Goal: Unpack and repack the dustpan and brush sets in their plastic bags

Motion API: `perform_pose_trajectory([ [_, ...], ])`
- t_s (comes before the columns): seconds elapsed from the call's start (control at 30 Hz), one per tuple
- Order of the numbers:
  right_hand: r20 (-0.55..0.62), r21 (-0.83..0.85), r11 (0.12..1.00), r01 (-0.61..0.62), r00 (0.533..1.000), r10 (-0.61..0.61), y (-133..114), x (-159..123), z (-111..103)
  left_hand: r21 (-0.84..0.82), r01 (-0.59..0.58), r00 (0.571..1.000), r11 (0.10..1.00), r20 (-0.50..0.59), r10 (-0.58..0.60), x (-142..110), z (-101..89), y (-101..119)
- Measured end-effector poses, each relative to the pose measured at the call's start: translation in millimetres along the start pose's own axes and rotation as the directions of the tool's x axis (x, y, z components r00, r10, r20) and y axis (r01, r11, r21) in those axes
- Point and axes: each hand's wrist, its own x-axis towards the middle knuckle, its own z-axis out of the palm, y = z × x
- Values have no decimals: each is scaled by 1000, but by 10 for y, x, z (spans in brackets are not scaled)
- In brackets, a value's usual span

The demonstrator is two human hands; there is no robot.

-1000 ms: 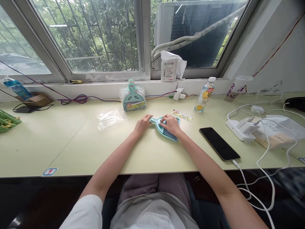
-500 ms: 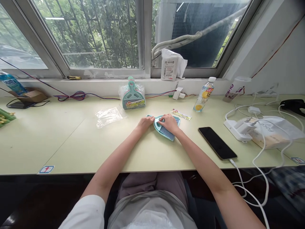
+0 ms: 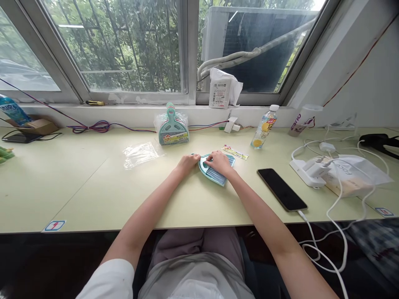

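Observation:
A small turquoise dustpan with a brush nested in it (image 3: pixel 215 176) lies on the table in front of me, its bristles showing grey-blue. My left hand (image 3: pixel 189 161) is closed around the handle end at its left. Bent over the brush's upper part, my right hand (image 3: pixel 220 161) has thumb and fingers pinched at the brush body near a hole; the fingertips are partly hidden. Just behind lies a printed label strip (image 3: pixel 235 152). A stack of similar dustpan sets (image 3: pixel 173 126) in clear wrap stands against the wall, beside a flattened clear plastic bag (image 3: pixel 141 155).
To the right are a phone (image 3: pixel 282 189) on a white cable, a drink bottle (image 3: pixel 264 128), a power strip (image 3: pixel 307 174) with tangled cords, a tissue pack (image 3: pixel 355 174) and a plastic cup (image 3: pixel 304 120). Bundled wires (image 3: pixel 93 126) and a cardboard box (image 3: pixel 40 124) lie left.
My view has tilted slightly, shifting the whole scene a little. Both hands keep their places on the dustpan and brush, with hardly any movement.

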Motion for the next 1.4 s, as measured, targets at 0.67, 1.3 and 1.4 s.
perform_pose_trajectory([
  [0.67, 69, -158, 987, -41, 996, 53, -139, -52, -65, 194, -156, 987, 969, 2, 159, -3, 40, 111],
  [1.3, -430, 475, 878, -64, 853, 295, 210, 4, 142, -999, -4, 965, 46, -16, -263, 36, 304, 341],
  [1.4, -420, 344, 895, -285, 805, 418, 399, 68, 235, -987, 149, 884, -68, 163, -437, 65, 286, 92],
])
